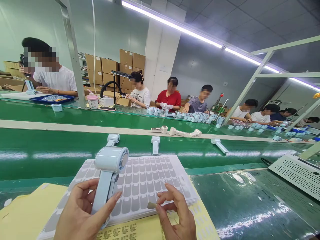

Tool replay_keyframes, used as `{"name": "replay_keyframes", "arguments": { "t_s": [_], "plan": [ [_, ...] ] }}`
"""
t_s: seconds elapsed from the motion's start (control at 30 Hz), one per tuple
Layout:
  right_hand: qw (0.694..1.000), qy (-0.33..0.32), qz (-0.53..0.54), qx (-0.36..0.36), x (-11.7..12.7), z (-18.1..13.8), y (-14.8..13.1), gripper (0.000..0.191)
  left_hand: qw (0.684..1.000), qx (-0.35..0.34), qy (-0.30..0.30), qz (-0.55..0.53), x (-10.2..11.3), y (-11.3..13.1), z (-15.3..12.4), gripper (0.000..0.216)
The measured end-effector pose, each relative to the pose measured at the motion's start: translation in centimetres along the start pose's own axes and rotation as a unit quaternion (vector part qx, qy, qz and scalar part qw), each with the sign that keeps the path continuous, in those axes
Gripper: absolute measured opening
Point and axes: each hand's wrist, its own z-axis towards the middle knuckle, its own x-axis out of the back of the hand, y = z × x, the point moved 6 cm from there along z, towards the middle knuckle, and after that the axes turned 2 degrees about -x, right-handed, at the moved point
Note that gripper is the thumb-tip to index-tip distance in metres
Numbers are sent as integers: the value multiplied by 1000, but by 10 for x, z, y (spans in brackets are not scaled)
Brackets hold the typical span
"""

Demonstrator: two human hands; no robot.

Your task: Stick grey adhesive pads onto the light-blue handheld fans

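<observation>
My left hand (78, 211) is wrapped round the handle of a light blue handheld fan (110, 160), its round head tilted up. Between the thumb and forefinger of my right hand (176, 211) is a small dull olive label (151, 205), pinched at one end. It hangs over a stack of white sheets (140, 170) printed with rows of grey rounded shapes. Under that stack lies yellow backing paper (130, 230) with small dark print. Fan and label are apart.
Across the green conveyor belt (135, 146) lie more light blue fans (155, 145) and several white fans (175, 131). A perforated white metal box (295, 175) stands at the right. Co-workers (168, 98) sit along the far bench among many blue parts (197, 116).
</observation>
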Motion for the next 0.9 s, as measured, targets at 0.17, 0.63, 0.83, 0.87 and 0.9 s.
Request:
{"name": "replay_keyframes", "arguments": {
  "t_s": [0.17,0.63,0.83,0.87,0.9],
  "plan": [
    [1000,-1,-4,4,-1,-1,3,32,1000,7,-6,0,-1,1,-2,79],
    [1000,3,-9,-9,-1,-1,0,31,999,44,-30,2,-8,7,-7,64],
    [1000,1,-14,-11,-1,-2,0,29,998,38,-53,2,-6,3,-4,62],
    [1000,1,-13,-10,-1,-2,0,29,998,35,-55,0,-4,-1,-3,63],
    [1000,2,-13,-10,-1,-2,-1,30,998,32,-55,-2,-2,-4,-2,64]
  ]
}}
